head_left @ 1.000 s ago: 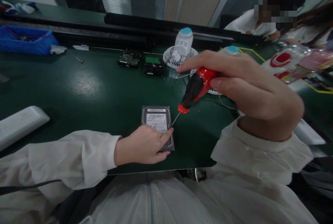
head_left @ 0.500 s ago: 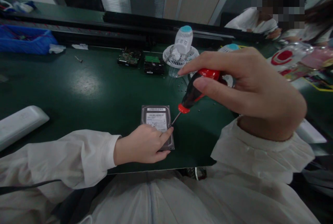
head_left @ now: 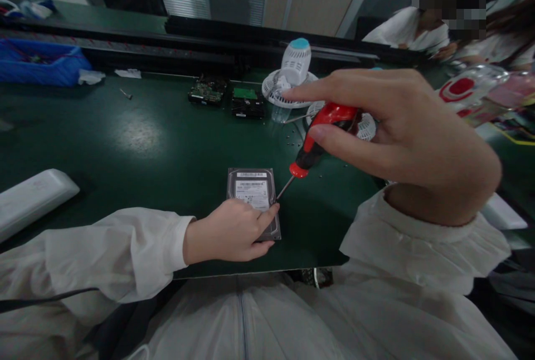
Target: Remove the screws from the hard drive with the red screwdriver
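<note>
The head view caught the screwdriver mid-twist: half a second earlier its lower handle had shown mostly black, and now a red stripe had rolled round to the front. The right hand had shifted slightly with it, thumb clamped against the handle, index finger lifted and reaching out past it. The tip had stayed at the right edge of the hard drive, which lay flat near the near edge of the bench. The left hand hadn't budged; it lay over the drive, index finger and thumb apart, index beside the tip, though I couldn't tell whether it gripped or only pressed. To my eye, the turning carried on at that one spot with the drive steady, though whatever the tip met was too small to make out.
</note>
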Demonstrator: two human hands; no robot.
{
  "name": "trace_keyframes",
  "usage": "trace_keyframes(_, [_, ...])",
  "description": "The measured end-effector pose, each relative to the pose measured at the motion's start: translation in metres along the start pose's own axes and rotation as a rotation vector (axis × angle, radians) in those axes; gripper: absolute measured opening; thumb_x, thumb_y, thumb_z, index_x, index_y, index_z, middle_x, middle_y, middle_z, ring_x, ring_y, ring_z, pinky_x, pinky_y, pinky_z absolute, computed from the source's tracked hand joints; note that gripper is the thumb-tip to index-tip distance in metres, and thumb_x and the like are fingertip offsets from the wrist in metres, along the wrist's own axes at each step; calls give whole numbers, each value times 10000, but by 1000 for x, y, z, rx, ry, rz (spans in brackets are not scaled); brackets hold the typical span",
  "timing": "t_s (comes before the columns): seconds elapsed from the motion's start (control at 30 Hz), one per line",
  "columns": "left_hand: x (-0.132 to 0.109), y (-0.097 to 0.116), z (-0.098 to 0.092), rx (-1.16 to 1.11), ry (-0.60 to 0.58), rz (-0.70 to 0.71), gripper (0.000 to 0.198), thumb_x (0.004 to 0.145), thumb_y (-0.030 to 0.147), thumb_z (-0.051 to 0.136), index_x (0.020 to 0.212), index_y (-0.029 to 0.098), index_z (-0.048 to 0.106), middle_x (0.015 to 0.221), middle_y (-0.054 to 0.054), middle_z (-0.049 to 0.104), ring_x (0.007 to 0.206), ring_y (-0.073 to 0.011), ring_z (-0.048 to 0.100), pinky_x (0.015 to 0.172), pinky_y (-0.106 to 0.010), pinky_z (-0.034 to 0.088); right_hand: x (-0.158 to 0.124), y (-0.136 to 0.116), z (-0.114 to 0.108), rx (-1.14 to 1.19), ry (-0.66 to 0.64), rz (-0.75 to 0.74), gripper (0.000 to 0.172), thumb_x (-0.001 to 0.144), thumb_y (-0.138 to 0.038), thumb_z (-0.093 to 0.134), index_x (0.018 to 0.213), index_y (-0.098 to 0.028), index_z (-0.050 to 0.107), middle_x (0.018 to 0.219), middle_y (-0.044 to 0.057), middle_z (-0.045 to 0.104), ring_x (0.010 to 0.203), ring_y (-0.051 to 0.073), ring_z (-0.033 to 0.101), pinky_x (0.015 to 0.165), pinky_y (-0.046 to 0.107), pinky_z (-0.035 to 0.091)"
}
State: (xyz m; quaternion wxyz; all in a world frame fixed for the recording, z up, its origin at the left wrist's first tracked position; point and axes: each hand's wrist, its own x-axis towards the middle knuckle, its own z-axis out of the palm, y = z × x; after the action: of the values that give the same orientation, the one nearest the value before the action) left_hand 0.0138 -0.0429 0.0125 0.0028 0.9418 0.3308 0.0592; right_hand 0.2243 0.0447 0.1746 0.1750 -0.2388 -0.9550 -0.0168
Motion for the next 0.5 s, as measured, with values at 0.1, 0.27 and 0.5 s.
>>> trace_keyframes(0.1, [0, 0, 0, -7, 14, 4, 663, 954, 474, 526, 1419, 2, 556, 790, -134, 772, 648, -270, 738, 554, -359, 538, 0, -1, -3, 50, -68, -29, 512, 968, -306, 475, 1445, -123, 513, 1358, 107, 639, 1091, 256, 674, 918, 407, 513])
trace_keyframes(0.27, [1, -1, 0, 4, 18, 6, 667, 952, 481, 525, 1414, 0, 562, 761, -123, 765, 631, -270, 731, 547, -359, 529, -1, -2, -1, -53, -24, 104, 434, 993, -465, 508, 1331, -212, 606, 950, 31, 707, 779, 193, 654, 752, 347, 458])
trace_keyframes(0.5, [1, 0, -1, 4, -16, 0, 682, 958, 481, 516, 1441, -1, 536, 767, -126, 763, 628, -270, 723, 543, -362, 522, 0, -3, 1, -35, -41, 82, 499, 979, -436, 495, 1369, -132, 560, 910, 42, 628, 637, 140, 504, 678, 336, 390])
